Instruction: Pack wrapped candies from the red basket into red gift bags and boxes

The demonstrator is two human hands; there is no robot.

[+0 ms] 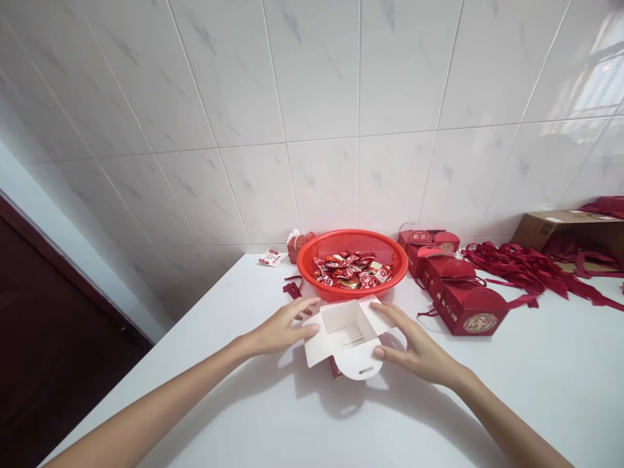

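A small gift box [347, 335], white inside and red outside, stands on the table with its top flaps folded outward. Its inside holds nothing that I can make out. My left hand [285, 326] is at its left flap, thumb resting on the flap and fingers stretched apart. On the other side, my right hand [414, 343] grips the box, with the thumb at the front flap and the fingers at the right flap. Just behind the box is a red plastic basket [305, 266] with several wrapped candies [351, 270] in it.
Closed red gift boxes [468, 305] stand in a row at the right. Beyond them lie a heap of dark red ribbons [521, 270] and an open cardboard box [546, 224]. A printed card [272, 258] lies left of the basket. The tiled wall [322, 175] borders the white table [234, 409].
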